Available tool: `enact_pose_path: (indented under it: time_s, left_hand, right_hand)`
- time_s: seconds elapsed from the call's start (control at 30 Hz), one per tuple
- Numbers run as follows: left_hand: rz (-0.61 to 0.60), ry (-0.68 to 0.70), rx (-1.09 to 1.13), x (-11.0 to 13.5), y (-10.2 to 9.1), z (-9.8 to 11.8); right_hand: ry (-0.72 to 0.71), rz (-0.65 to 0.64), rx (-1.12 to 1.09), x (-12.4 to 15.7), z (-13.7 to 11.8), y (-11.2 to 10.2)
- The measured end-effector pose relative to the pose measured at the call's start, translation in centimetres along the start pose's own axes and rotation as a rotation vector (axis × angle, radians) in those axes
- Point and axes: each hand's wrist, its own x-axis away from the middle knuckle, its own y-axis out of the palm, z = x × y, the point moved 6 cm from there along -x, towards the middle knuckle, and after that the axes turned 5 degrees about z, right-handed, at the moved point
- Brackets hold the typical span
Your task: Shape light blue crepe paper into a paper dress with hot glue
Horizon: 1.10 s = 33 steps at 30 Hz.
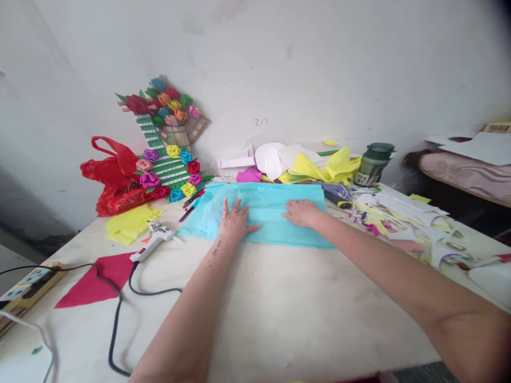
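A sheet of light blue tissue paper [267, 205] lies spread on the white table [287, 308] in front of me. My left hand [235, 219] presses flat on its left half with fingers spread. My right hand [302, 211] rests flat on its right half, fingers stretched toward the left. Both palms are down on the paper and neither hand holds anything.
A white glue gun [154, 240] with a black cord lies left of the paper, near yellow paper [130, 222] and a red paper triangle [96, 281]. A paper-flower decoration [170, 143] and red plastic bag [114, 178] stand at the wall. A dark green jar [373, 165] and paper scraps [399, 218] sit right.
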Motion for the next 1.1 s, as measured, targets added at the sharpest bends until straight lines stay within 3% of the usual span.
enact_pose_path:
  time_s: [0.07,0.17,0.27,0.37,0.63,0.83,1.1]
  left_hand:
    - [-0.001,0.0,-0.001,0.0,-0.1,0.0]
    - [0.009,0.0,-0.025,0.1,-0.2,0.0]
    - [0.017,-0.025,-0.074,0.3,0.0,-0.3]
    - [0.016,-0.063,-0.128,0.4,0.3,-0.4]
    - [0.025,-0.156,-0.136,0.6,0.2,-0.7]
    - [0.025,-0.222,-0.092,0.9,-0.3,-1.0]
    - [0.032,-0.206,-0.069,1.0,-0.5,-0.6]
  right_hand:
    - [-0.096,0.132,-0.075,-0.4,-2.4,-1.4]
    - [-0.233,0.248,-0.399,-1.0,-6.7,-2.0]
    - [-0.277,0.266,-0.702,-1.6,-10.0,-0.8]
    - [-0.26,0.273,-0.802,-2.0,-11.6,0.9]
    - [-0.279,0.401,-0.598,-2.1,-11.9,1.6]
    - [-0.273,0.35,-0.578,-2.3,-11.7,1.2]
    - [-0.193,0.245,-0.729,-2.7,-10.4,1.0]
